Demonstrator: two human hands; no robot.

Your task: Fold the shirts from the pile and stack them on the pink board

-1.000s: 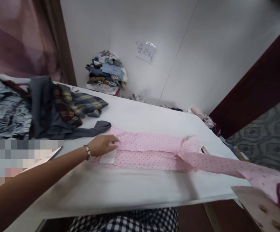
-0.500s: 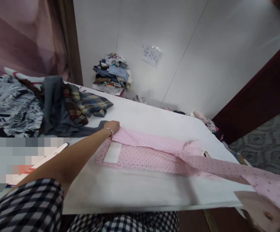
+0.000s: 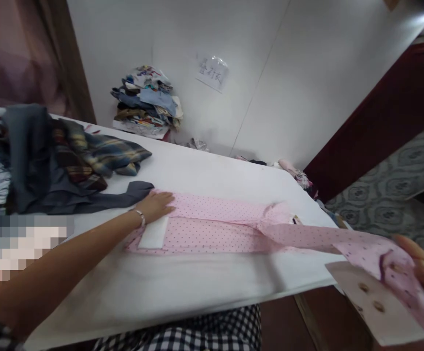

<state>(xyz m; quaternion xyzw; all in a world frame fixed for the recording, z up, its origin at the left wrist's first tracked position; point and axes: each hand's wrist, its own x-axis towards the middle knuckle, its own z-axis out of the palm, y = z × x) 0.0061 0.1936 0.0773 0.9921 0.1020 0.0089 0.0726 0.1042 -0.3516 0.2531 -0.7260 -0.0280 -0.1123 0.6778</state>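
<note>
A pink dotted shirt (image 3: 212, 234) lies folded lengthwise along the white table, with a white rectangle (image 3: 155, 234) showing near its left end. On the shirt's upper left corner, my left hand (image 3: 158, 204) rests flat with its fingers stretched out. At the far right, my right hand (image 3: 422, 263) grips the end of a long pink sleeve (image 3: 310, 236), stretched out past the table's edge. The cloth hides part of this hand, and motion blurs it. A dark grey garment (image 3: 106, 201) reaches close to my left fingers' far side.
Plaid cloth (image 3: 113, 151) and other loose clothes lie at the left. A tall pile of clothes (image 3: 148, 102) stands against the wall, below and left of a paper sign (image 3: 212, 73). A pale sheet with two brown spots (image 3: 376, 302) hangs beyond the table's right front corner.
My left hand has changed from fingers closed at the shirt's corner to lying flat on it. My right hand has come into view with the sleeve end. The view has shifted right.
</note>
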